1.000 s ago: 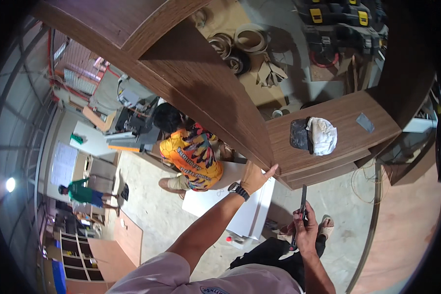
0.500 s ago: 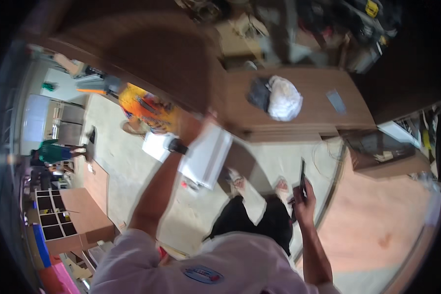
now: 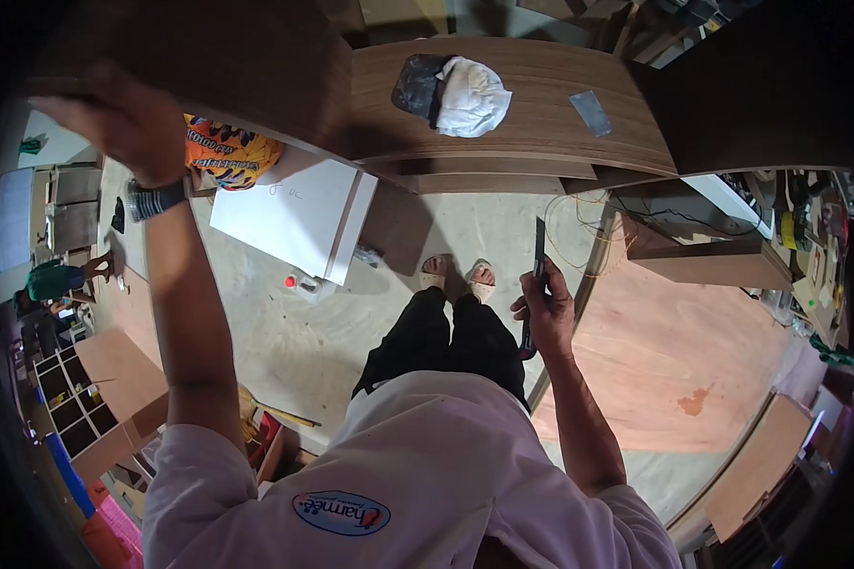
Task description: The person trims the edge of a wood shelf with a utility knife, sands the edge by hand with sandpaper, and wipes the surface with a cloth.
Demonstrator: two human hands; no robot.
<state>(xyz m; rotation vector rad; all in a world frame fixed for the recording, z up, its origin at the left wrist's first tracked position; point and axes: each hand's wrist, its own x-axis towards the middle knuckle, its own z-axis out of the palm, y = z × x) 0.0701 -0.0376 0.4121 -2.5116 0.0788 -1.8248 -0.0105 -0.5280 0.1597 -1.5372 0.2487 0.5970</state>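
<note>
My right hand (image 3: 548, 313) is closed round a black utility knife (image 3: 528, 339), whose long blade points away from me, above the floor. At the far left my left hand (image 3: 128, 123) lies along the edge of a dark brown wooden panel (image 3: 256, 66), its fingers stretched out. Nothing shows in that hand; whether it presses on the panel I cannot tell. On a brown wooden shelf (image 3: 541, 85) ahead lie a bunched white cloth (image 3: 473, 97), a dark flat piece (image 3: 416, 85) against it, and a small grey strip (image 3: 590, 113).
A white board (image 3: 289, 213) stands beside a person in an orange patterned shirt (image 3: 232, 152), partly hidden by the panel. Another person in green (image 3: 52, 282) is farther left. A plywood sheet (image 3: 655, 351) lies at right, near loose wires (image 3: 579, 223). A compartmented cabinet (image 3: 71, 403) stands at left.
My left hand has moved left and away along the panel. My right hand still grips the knife, now a little farther left in view. My view has shifted, and the shelf sits higher.
</note>
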